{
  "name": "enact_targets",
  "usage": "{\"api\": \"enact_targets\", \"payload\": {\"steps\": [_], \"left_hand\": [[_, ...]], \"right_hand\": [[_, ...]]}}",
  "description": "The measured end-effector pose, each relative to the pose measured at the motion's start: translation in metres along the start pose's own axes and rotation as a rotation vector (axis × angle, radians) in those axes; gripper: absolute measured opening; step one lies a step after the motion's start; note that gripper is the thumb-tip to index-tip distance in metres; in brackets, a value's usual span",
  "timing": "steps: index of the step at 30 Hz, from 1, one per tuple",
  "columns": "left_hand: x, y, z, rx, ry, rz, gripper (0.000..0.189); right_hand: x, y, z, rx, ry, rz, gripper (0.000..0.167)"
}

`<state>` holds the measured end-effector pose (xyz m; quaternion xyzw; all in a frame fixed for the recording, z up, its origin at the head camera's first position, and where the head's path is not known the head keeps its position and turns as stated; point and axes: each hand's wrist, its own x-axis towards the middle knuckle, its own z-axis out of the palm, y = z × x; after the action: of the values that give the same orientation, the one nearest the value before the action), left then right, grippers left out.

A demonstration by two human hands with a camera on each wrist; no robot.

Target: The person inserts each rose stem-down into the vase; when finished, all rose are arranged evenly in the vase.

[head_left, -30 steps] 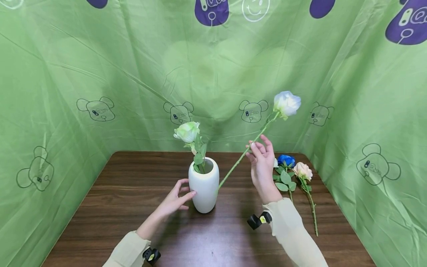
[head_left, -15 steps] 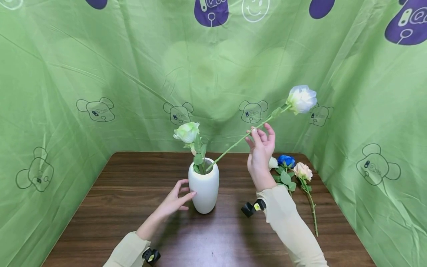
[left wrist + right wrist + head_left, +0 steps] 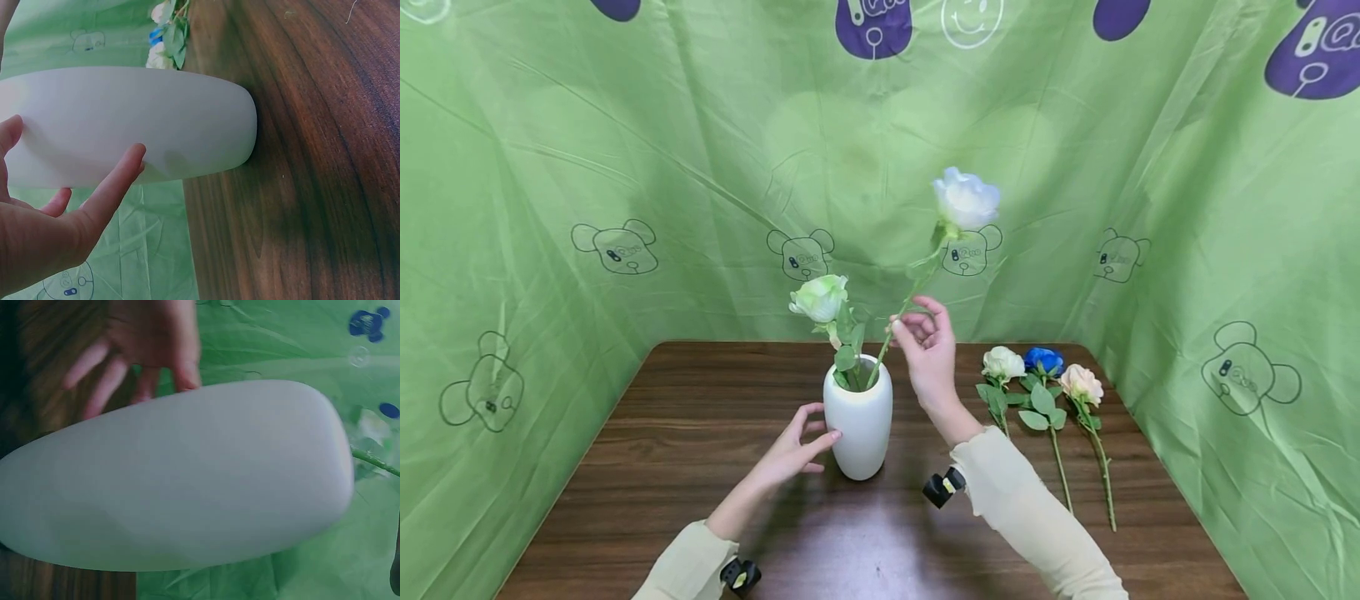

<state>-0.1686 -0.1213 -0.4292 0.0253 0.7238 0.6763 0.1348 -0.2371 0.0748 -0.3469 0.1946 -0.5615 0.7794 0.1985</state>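
A white vase (image 3: pixel 859 433) stands upright on the wooden table. It holds a white-green rose (image 3: pixel 820 298) with leaves, which leans left over the rim. My left hand (image 3: pixel 793 443) rests against the vase's left side, thumb at the front and fingers spread; in the left wrist view, the fingers (image 3: pixel 119 178) lie fairly straight along the white wall. My right hand (image 3: pixel 931 354) pinches the stem of a white rose (image 3: pixel 967 200) between thumb and fingers, above and right of the vase. That rose tilts right, and its stem's lower end is hidden inside the vase mouth.
Right of the right arm, a cream-white rose (image 3: pixel 1003 365), a blue rose (image 3: pixel 1043 362) and a peach rose (image 3: pixel 1081 385) lie side by side on the table (image 3: pixel 700 400). A green printed curtain (image 3: pixel 715 167) hangs around the table's back and sides.
My right hand has moved left toward the vase, and the white rose has swung up and left. Its stem end has gone from beside the vase into the mouth. My left hand has stayed put.
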Motion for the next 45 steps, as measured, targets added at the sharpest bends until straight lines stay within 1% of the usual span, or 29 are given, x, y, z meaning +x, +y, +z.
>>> {"api": "enact_targets", "payload": {"steps": [3, 8, 12, 13, 17, 21, 24, 30, 33, 36, 37, 39, 42, 45], "left_hand": [[0.000, 0.000, 0.000, -0.001, -0.002, 0.003, 0.057], [-0.001, 0.001, 0.000, 0.003, 0.004, 0.000, 0.057], [-0.001, 0.000, 0.000, 0.007, 0.004, -0.002, 0.057], [-0.001, 0.000, 0.000, 0.006, 0.002, -0.001, 0.057], [-0.001, 0.000, 0.000, 0.004, -0.006, 0.004, 0.057], [0.000, -0.001, 0.000, 0.003, -0.008, 0.006, 0.057], [0.000, -0.001, 0.000, 0.003, -0.008, 0.006, 0.057], [-0.001, -0.001, 0.000, 0.002, -0.004, 0.008, 0.057], [-0.001, -0.001, 0.001, -0.006, -0.005, 0.008, 0.057], [-0.001, -0.001, 0.001, -0.007, -0.003, 0.010, 0.056], [-0.001, 0.000, 0.001, -0.006, -0.002, 0.011, 0.056], [-0.001, -0.001, 0.001, -0.003, 0.001, 0.013, 0.056], [0.000, -0.001, 0.001, -0.003, 0.002, 0.012, 0.056], [0.000, -0.001, 0.001, -0.006, 0.001, 0.012, 0.056]], "right_hand": [[-0.009, -0.004, 0.006, -0.123, -0.073, 0.004, 0.040], [-0.022, -0.012, 0.014, -0.350, -0.170, -0.050, 0.035], [-0.031, -0.010, 0.014, -0.467, -0.216, -0.088, 0.033], [-0.032, -0.009, 0.014, -0.488, -0.227, -0.093, 0.033], [-0.035, 0.010, 0.006, -0.562, -0.263, -0.093, 0.034], [-0.035, 0.028, -0.001, -0.637, -0.266, -0.082, 0.030], [-0.036, 0.031, -0.003, -0.650, -0.257, -0.090, 0.025], [-0.037, 0.027, -0.007, -0.608, -0.244, -0.065, 0.017], [-0.039, 0.016, -0.008, -0.568, -0.225, -0.060, 0.013], [-0.038, 0.005, -0.014, -0.552, -0.191, -0.062, 0.013], [-0.038, 0.003, -0.018, -0.548, -0.178, -0.059, 0.013], [-0.037, 0.007, -0.031, -0.557, -0.156, -0.045, 0.013], [-0.035, 0.026, -0.057, -0.602, -0.135, -0.018, 0.013], [-0.036, 0.048, -0.085, -0.639, -0.119, 0.042, 0.014]]}}
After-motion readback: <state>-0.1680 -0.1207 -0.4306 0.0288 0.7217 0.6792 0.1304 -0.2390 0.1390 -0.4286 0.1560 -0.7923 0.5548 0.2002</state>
